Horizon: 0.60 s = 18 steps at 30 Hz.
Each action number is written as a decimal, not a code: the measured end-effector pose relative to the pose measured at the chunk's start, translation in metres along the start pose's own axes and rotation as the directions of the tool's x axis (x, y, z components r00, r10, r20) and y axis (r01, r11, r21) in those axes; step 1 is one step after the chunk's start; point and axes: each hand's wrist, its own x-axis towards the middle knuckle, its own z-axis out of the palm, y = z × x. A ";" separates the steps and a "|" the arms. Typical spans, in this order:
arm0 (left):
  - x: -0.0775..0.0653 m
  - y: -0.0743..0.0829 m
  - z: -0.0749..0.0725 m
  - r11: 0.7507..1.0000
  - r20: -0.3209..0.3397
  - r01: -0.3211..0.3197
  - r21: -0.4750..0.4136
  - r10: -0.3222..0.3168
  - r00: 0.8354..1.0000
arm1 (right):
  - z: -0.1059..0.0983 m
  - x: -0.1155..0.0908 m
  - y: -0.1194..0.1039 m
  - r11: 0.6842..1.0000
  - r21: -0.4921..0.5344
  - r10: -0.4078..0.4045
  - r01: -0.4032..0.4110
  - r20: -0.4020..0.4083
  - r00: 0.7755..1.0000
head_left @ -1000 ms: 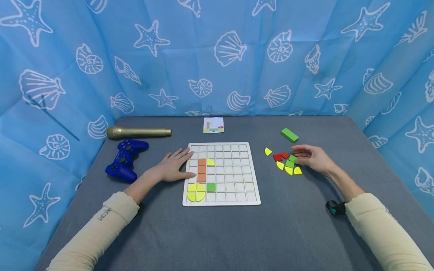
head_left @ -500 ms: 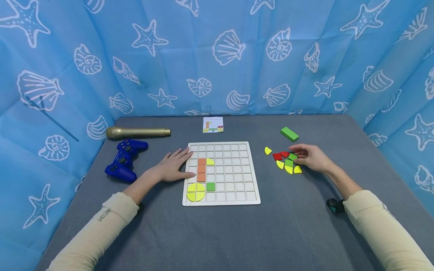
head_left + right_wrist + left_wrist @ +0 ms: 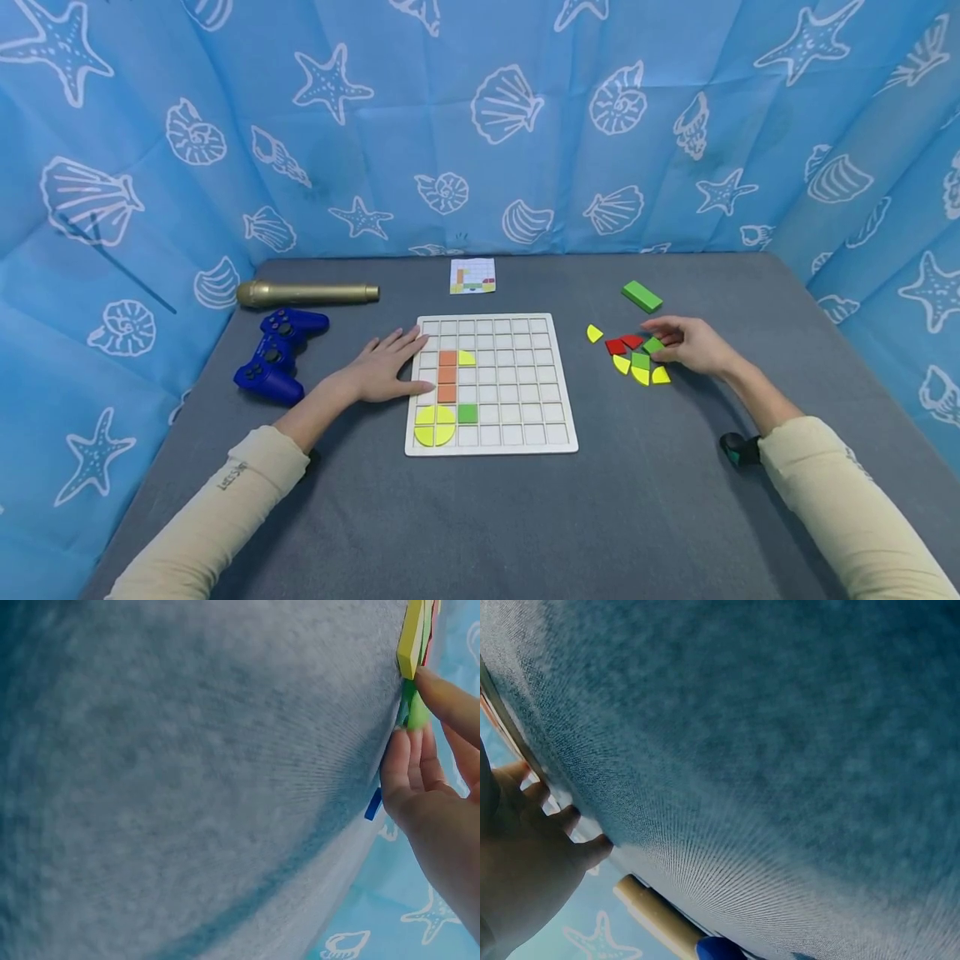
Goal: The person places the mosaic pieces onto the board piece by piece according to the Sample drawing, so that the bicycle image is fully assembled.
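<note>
A blue seashell-print curtain (image 3: 510, 108) hangs behind the grey table (image 3: 480, 525). My left hand (image 3: 384, 369) lies flat, fingers spread, across the left edge of the white grid board (image 3: 517, 436). My right hand (image 3: 695, 346), well apart to the board's right, pinches a green square tile (image 3: 653, 345) between thumb and fingers, beside loose red pieces (image 3: 616, 347) and yellow quarter-rounds (image 3: 621, 364). A green block (image 3: 642, 296) lies beyond that hand.

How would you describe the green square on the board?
Find the white grid board on the table. Near its lower-left corner lies a yellow circle; the green square is just right of it. No other board piece is green.
</note>
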 end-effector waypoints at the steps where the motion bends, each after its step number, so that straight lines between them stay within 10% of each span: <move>1: 0.000 0.000 -0.001 1.000 0.001 -0.001 -0.002 0.001 1.000 | -0.001 0.000 0.001 1.000 -0.001 0.011 -0.011 -0.005 1.000; 18: -0.001 0.000 -0.001 1.000 0.004 -0.002 -0.002 0.002 1.000 | -0.005 -0.004 0.000 0.959 0.224 0.184 -0.174 -0.024 0.983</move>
